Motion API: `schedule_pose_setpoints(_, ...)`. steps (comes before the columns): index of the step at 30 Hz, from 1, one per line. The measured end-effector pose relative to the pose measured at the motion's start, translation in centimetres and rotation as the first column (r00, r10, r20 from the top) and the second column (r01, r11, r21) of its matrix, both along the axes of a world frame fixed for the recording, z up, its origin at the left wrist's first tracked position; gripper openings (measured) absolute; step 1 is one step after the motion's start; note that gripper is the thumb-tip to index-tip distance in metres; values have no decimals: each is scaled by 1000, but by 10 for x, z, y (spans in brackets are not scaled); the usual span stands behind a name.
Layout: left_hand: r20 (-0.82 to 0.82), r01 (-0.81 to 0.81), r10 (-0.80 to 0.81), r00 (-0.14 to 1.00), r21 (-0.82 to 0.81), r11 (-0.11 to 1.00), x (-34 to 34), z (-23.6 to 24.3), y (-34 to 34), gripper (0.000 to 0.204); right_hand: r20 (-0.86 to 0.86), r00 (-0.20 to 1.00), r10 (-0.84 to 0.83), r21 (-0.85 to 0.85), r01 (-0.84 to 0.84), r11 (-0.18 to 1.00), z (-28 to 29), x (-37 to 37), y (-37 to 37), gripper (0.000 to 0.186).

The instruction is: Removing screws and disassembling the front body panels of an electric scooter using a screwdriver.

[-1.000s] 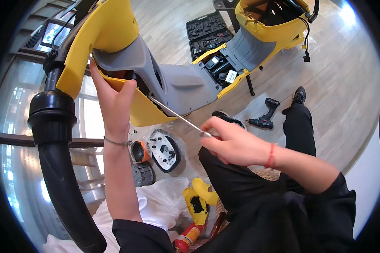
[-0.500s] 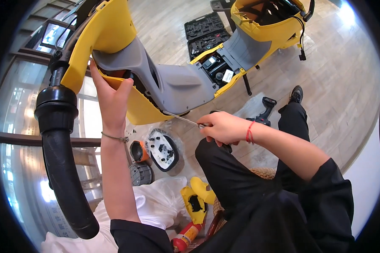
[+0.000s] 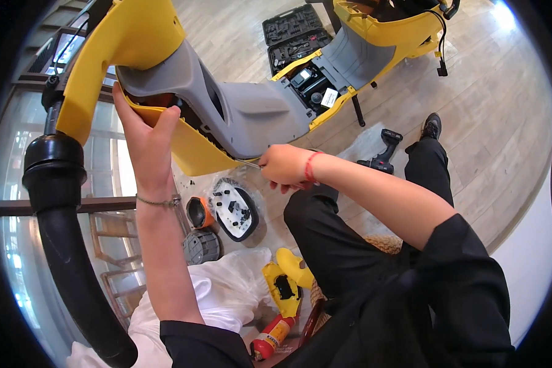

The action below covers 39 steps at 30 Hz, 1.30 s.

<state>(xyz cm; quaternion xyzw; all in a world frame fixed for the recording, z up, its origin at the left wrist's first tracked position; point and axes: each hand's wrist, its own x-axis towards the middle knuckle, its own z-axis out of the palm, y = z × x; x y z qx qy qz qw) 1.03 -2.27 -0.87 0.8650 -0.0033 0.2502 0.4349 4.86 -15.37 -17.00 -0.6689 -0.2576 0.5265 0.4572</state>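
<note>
My left hand (image 3: 147,144) is closed on the edge of the yellow body panel (image 3: 199,156) of a scooter, its thumb by the dark gap along the grey plastic inner panel (image 3: 251,113). My right hand (image 3: 285,164) grips a screwdriver, whose thin metal shaft (image 3: 248,164) points left into the lower seam between the yellow and grey panels. The handle is mostly hidden inside my fingers, and so is the tip, in the seam. A black rubber-like tube (image 3: 70,264) with a collar stands upright beside my left forearm.
Behind are a black tool case (image 3: 291,27) and the scooter's rear (image 3: 392,34). On the floor lie a drill (image 3: 380,156), a bagged black-and-white part (image 3: 233,211), an orange bowl-like part (image 3: 199,211), yellow pieces (image 3: 294,267), white sheeting (image 3: 227,273) and a red extinguisher (image 3: 270,337).
My right hand has moved left and up with the screwdriver, closer to the seam. The view has shifted slightly, putting the scooter higher and farther left. My left hand keeps its hold.
</note>
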Motion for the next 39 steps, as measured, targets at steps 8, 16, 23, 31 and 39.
schedule_pose_setpoints(8,-16,-5,6,1000,39,999,4,-2,0,82,-190,724,-663,139,688,712,-75,-78,103,26)
schedule_pose_setpoints(16,-36,-19,21,999,53,998,2,-2,6,77,-212,345,-914,45,938,343,-59,-115,160,35)
schedule_pose_setpoints(23,28,-35,34,999,32,999,4,-10,2,79,-68,821,-567,247,564,788,-107,-85,57,40)
schedule_pose_setpoints(31,127,-205,178,976,245,948,-13,-31,-7,86,-460,820,-341,247,487,838,-101,-83,-29,43)
schedule_pose_setpoints(39,-126,-572,568,813,-353,741,-61,-191,41,56,-84,894,-440,107,447,888,-117,-94,-97,40)
